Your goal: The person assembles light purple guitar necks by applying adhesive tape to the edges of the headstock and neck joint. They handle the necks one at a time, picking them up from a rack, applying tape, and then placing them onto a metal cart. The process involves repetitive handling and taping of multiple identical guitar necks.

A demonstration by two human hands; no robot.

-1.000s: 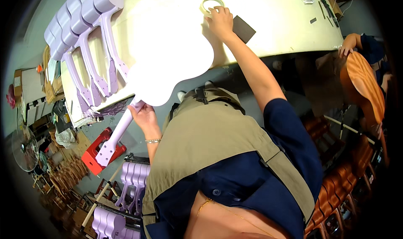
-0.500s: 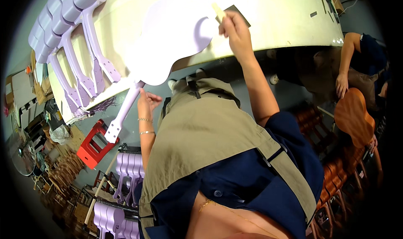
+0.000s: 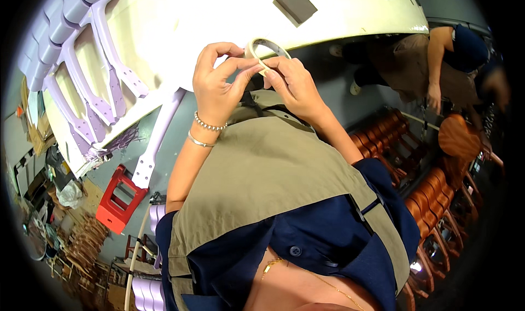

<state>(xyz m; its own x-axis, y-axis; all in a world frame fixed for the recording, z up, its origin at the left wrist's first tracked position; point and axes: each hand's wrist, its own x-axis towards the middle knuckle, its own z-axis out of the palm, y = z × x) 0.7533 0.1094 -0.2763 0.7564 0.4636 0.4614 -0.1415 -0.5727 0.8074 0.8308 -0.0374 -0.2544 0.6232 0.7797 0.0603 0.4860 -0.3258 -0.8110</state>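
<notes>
A roll of pale yellow masking tape is held up over the table's near edge. My right hand grips the roll's near side between thumb and fingers. At the roll's left side, my left hand pinches with thumb and index finger at the tape's edge; whether a loose end is peeled up is too small to tell. Left of my hands, a lavender guitar neck sticks out past the table edge. Its body lies on the table, washed out by glare and partly behind my left hand.
A dark grey rectangular block lies on the pale table. Several lavender guitars stand in a row at the left. A red stool is on the floor. At right are a co-worker's arm and racked brown guitar bodies.
My right hand has come down and left with the tape roll. My left hand has risen from beside the guitar neck to the roll. The view has shifted slightly.
</notes>
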